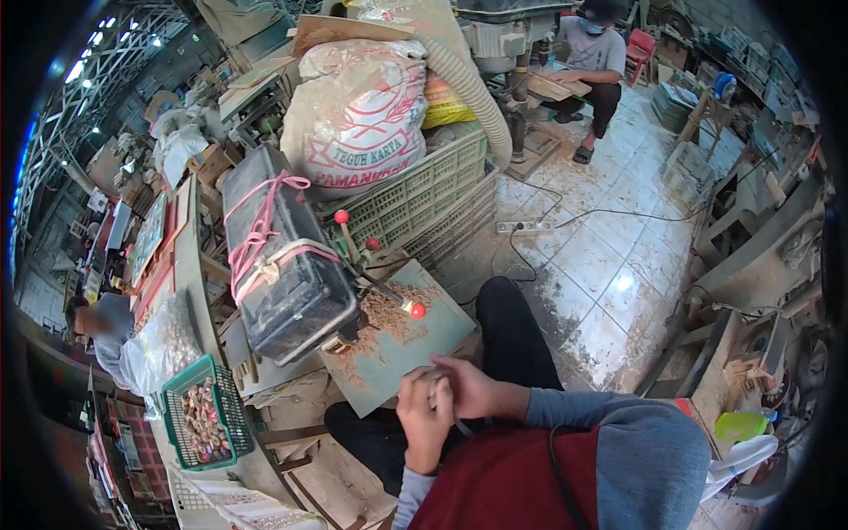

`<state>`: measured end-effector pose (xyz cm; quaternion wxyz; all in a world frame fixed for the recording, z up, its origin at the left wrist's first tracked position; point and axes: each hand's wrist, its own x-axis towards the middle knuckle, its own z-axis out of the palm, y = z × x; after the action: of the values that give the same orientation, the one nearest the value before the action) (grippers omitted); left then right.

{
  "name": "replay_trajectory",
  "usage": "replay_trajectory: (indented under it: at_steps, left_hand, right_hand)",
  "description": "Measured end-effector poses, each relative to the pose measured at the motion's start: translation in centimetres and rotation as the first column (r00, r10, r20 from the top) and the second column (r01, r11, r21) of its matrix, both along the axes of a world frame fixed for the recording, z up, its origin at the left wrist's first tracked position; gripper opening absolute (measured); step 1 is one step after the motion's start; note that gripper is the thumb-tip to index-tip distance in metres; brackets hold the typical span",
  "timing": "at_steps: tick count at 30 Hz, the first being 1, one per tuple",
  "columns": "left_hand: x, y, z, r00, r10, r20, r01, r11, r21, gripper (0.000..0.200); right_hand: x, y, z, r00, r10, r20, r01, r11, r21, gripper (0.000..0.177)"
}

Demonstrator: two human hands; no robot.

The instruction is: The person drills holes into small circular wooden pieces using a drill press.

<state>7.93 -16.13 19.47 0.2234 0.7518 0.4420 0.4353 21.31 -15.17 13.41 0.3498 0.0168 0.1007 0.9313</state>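
My left hand (425, 413) and my right hand (473, 389) are together above my lap, touching. The left hand's fingers are curled in against the right hand. Whatever lies between them, if anything, is hidden. Just beyond my hands is a grey-green metal plate (433, 340) strewn with brown wood shavings (389, 329). Behind it stands a machine with a black housing (296, 305) tied with pink cord (256, 234). Levers with red ball knobs (418, 310) stick out from its side. Neither hand touches the machine.
A green basket (231, 415) of small wooden pieces stands at left. Behind the machine, a filled white sack (358, 124) rests on a green crate (442, 190). A power strip (526, 227) and cables lie on the tiled floor. Another person (594, 53) sits at the back holding boards.
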Motion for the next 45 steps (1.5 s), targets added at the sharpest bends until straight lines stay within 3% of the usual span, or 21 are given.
replay_trajectory:
  at_steps: [1, 3, 4, 9, 12, 13, 14, 16, 18, 20, 23, 24, 26, 28, 30, 32, 35, 40, 42, 43, 45]
  left_hand:
    - [0.6, -0.4, -1.5, 0.996, 0.010, -0.083, -0.010, 1.000, 0.000, 0.019]
    - [0.8, -0.9, -3.2, 0.991, 0.010, -0.130, -0.008, 1.000, 0.021, 0.017]
    - [0.8, -1.0, -3.7, 0.983, 0.021, -0.181, -0.013, 0.999, 0.044, 0.016]
    - [0.2, -2.1, -5.0, 0.971, -0.004, -0.239, 0.028, 0.995, 0.096, 0.022]
    - [0.0, -2.5, -3.9, 0.941, 0.079, -0.328, -0.044, 0.993, 0.112, 0.023]
    - [-0.2, -2.6, -4.5, 0.952, 0.090, -0.293, -0.061, 0.992, 0.106, 0.024]
    - [-0.1, -2.4, -4.5, 0.948, 0.123, -0.295, -0.103, 0.991, 0.083, 0.024]
    - [-0.5, -2.4, -4.5, 0.949, 0.117, -0.293, -0.073, 0.985, 0.155, 0.026]
    - [-0.6, -2.4, -4.6, 0.972, 0.116, -0.203, -0.089, 0.987, 0.135, 0.025]
    - [-0.7, -2.7, -4.1, 0.972, 0.180, -0.152, -0.164, 0.980, 0.112, 0.025]
    - [-1.6, -2.9, -3.9, 0.940, 0.276, 0.202, -0.267, 0.961, -0.070, 0.021]
    - [-1.5, -2.8, -3.9, 0.822, 0.366, 0.437, -0.249, 0.920, -0.302, 0.020]
    - [-3.2, -1.6, -5.2, 0.764, 0.503, 0.405, -0.301, 0.833, -0.465, 0.024]
    - [-4.9, -0.3, -6.5, 0.569, 0.611, 0.550, -0.073, 0.704, -0.707, 0.034]
    - [-6.6, 0.7, -8.0, 0.383, 0.729, 0.568, 0.069, 0.590, -0.804, 0.038]
    - [-8.0, 1.3, -10.8, 0.380, 0.715, 0.586, 0.057, 0.615, -0.787, 0.041]
    - [-8.2, 2.7, -11.7, 0.644, 0.607, 0.465, -0.044, 0.637, -0.770, 0.038]
    - [-6.7, 4.8, -13.5, 0.512, 0.586, 0.628, 0.173, 0.646, -0.743, 0.037]
    - [-6.0, 5.3, -14.2, 0.687, 0.503, 0.525, 0.001, 0.722, -0.692, 0.031]
    - [-5.6, 5.7, -14.5, 0.685, 0.504, 0.526, -0.001, 0.723, -0.691, 0.031]
    - [-4.9, 6.1, -15.3, 0.904, 0.417, 0.100, -0.329, 0.824, -0.462, 0.023]
  right_hand:
    - [-0.3, -0.3, 0.3, 1.000, -0.008, 0.005, 0.008, 1.000, -0.003, 0.047]
    - [-0.8, -0.6, 0.7, 0.925, -0.080, 0.371, 0.088, 0.996, -0.003, 0.052]
    - [-0.8, -1.0, 0.2, 0.926, -0.082, 0.369, 0.090, 0.996, -0.005, 0.052]
    - [-1.4, -2.2, -3.6, 0.979, -0.038, 0.199, 0.067, 0.988, -0.142, 0.042]
    - [-2.9, -2.3, -10.2, 0.947, -0.147, 0.285, 0.188, 0.975, -0.121, 0.036]
    - [-3.3, -1.9, -13.0, 0.975, -0.212, -0.061, 0.217, 0.972, 0.089, 0.030]
    - [-3.1, -2.0, -10.4, 0.983, -0.172, -0.057, 0.176, 0.982, 0.066, 0.030]
    - [-2.7, -1.4, -5.4, 0.967, -0.188, 0.174, 0.169, 0.979, 0.119, 0.024]
    - [-3.1, -1.2, -4.1, 0.956, -0.147, 0.255, 0.173, 0.981, -0.084, 0.024]
    - [-2.5, -0.9, -2.0, 0.948, -0.065, 0.313, 0.101, 0.990, -0.102, 0.027]
    - [-2.7, -0.6, -3.5, 0.839, 0.006, 0.543, 0.107, 0.978, -0.177, 0.027]
    - [-2.4, -0.5, -4.5, 0.837, 0.026, 0.546, 0.089, 0.979, -0.182, 0.027]
    - [-1.9, -0.1, -6.2, 0.926, 0.023, 0.377, 0.065, 0.973, -0.220, 0.024]
    - [-1.7, -0.2, -6.3, 0.928, 0.010, 0.373, 0.075, 0.974, -0.212, 0.023]
    - [-1.5, 0.1, -5.2, 0.885, -0.067, 0.462, 0.144, 0.981, -0.134, 0.023]
    - [-0.8, 0.5, -5.2, 0.880, -0.063, 0.470, 0.131, 0.985, -0.114, 0.023]
    - [0.1, 1.2, -5.9, 0.910, -0.105, 0.402, 0.144, 0.987, -0.069, 0.025]
    - [1.2, 1.6, -5.1, 0.893, -0.141, 0.427, 0.181, 0.982, -0.055, 0.026]
    - [1.7, 1.6, -5.2, 0.880, -0.170, 0.442, 0.207, 0.978, -0.036, 0.025]
    - [1.9, 1.6, -5.2, 0.880, -0.168, 0.443, 0.204, 0.978, -0.035, 0.025]
    - [2.2, 1.4, -5.2, 0.863, -0.184, 0.470, 0.234, 0.971, -0.049, 0.023]
